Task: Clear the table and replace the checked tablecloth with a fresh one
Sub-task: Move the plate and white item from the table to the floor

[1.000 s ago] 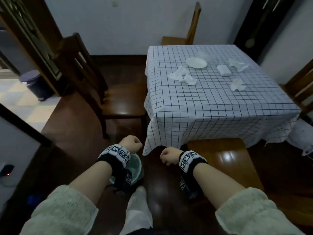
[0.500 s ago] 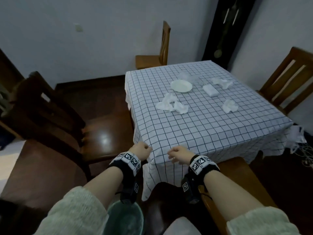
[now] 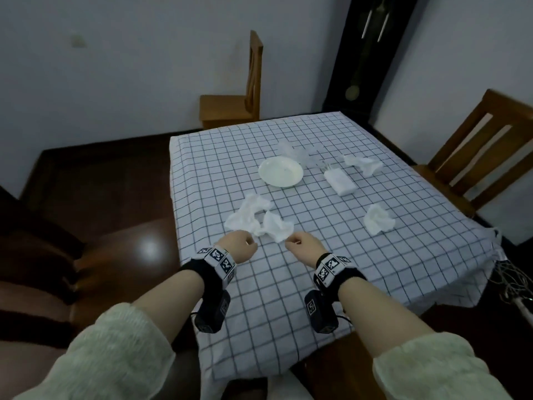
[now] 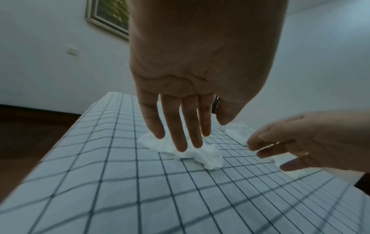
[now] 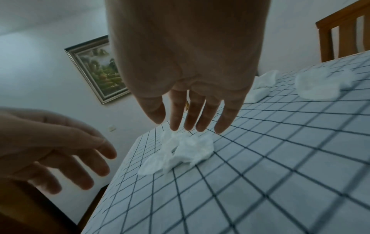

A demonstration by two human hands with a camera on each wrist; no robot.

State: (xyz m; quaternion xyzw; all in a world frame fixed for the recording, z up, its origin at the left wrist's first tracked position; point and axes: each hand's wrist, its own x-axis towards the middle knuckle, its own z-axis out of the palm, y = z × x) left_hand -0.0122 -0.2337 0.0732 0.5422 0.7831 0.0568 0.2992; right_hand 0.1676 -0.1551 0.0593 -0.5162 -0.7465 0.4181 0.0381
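Note:
A white cloth with dark checks (image 3: 288, 284) covers the table. On it lie a white plate (image 3: 280, 171), a tissue pack (image 3: 339, 183), a clear crumpled wrapper (image 3: 294, 150) and several crumpled white napkins. The nearest napkin pile (image 3: 259, 219) lies just beyond both hands. My left hand (image 3: 239, 243) hovers over that pile (image 4: 200, 155) with straight fingers (image 4: 180, 134) and holds nothing. My right hand (image 3: 302, 245) hangs beside it, its fingers (image 5: 190, 115) loosely extended above the same pile (image 5: 186, 150), also empty. Two more napkins (image 3: 377, 223) (image 3: 363, 164) lie to the right.
A wooden chair (image 3: 245, 102) stands at the far side and another (image 3: 484, 145) at the right. A dark chair (image 3: 86, 255) sits close on the left. A tall dark clock (image 3: 363, 53) fills the back corner. A framed picture (image 5: 98, 68) hangs on the wall.
Both hands rose from below the table's near edge and moved forward over the cloth to the nearest napkins. Their fingers went from curled to extended.

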